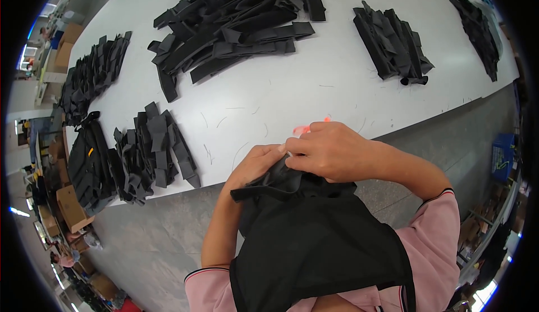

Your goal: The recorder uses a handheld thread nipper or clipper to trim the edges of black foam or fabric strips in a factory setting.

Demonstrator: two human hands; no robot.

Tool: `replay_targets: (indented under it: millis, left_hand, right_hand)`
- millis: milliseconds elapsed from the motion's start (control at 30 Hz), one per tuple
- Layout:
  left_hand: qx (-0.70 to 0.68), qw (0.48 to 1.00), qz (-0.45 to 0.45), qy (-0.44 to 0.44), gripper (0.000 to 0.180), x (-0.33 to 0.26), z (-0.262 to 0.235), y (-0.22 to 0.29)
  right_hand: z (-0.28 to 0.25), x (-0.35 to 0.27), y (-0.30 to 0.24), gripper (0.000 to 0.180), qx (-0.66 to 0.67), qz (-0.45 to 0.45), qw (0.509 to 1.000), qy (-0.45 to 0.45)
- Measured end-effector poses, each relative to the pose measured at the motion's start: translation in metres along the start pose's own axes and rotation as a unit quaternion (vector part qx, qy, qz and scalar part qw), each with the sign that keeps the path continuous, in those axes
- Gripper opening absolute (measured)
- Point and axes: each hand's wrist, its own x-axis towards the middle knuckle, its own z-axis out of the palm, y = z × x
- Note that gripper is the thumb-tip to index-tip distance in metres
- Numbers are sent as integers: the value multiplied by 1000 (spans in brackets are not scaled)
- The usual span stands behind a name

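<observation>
A white table [292, 99] fills the upper frame above gray floor [168, 228]; at the right edge, a blue box [503, 141] bears markings [499, 159] too small to read. Near the centre, the left hand [254, 166] and right hand [332, 152] narrowly pinch a black fabric strip [276, 187].

From my head, the camera (a wide fisheye) looks down, close, on my hands [331, 150] and the table [331, 59].
</observation>
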Motion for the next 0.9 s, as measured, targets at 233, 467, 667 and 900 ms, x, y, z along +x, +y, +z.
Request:
replay_targets:
  millis: [233, 467, 667, 900]
  left_hand:
    - [11, 999, 17, -49, 33, 6, -11, -8]
    - [-18, 999, 1, -31, 32, 4, -7, -4]
    - [4, 1000, -15, -12, 33, 4, -3, -5]
    - [7, 1000, -15, -6, 35, -2, 1, 3]
  right_hand:
    - [14, 2, -3, 20, 93, 13, 996, 0]
    - [16, -10, -3, 26, 300, 189, 932, 76]
    - [-1, -4, -13, 14, -36, -4, 999, 34]
    - [1, -2, -9, 14, -8, -16, 1000, -1]
